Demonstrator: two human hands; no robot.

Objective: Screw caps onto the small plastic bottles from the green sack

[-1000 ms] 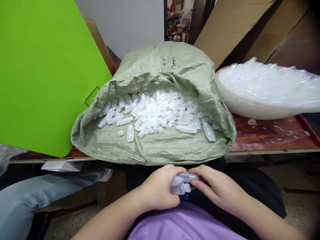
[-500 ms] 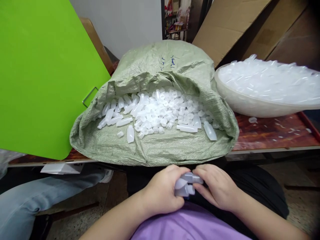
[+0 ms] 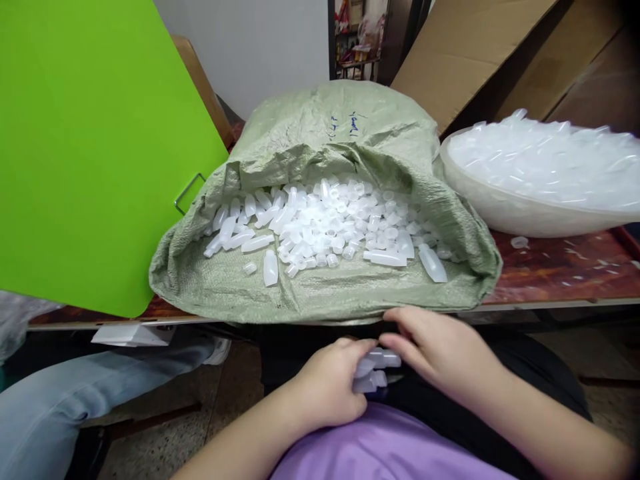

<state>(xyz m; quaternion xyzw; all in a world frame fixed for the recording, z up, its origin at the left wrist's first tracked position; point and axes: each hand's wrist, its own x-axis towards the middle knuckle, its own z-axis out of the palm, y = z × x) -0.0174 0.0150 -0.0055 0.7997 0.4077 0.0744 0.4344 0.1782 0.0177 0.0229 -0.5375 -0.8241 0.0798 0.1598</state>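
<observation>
Far left: a bright green panel [image 3: 100,153], another person's leg in pale jeans [image 3: 55,407] below it. Next, a pale green woven sack [image 3: 310,110] on a reddish-brown worktop [image 3: 555,270], mouth open toward the wearer; inside, slender translucent bottles [image 3: 271,268] lie mostly to the left, short cap-like pieces [image 3: 320,230] heaped at the middle, a few more bottles to the right. Below the sack's front edge, left hand [image 3: 327,383]: grip closed around at least two held bottles [image 3: 385,359], necks pointing right. Just beside these, right hand [image 3: 445,343]: grip open, thumb and fingers parted, fingertips at the sack's front edge; cannot tell whether touching. Right end: a whitish tub [image 3: 530,223] heaped with clear plastic pieces [image 3: 550,167], one loose ring-like piece [image 3: 519,242] on the worktop near it, cardboard [image 3: 465,53] behind.
</observation>
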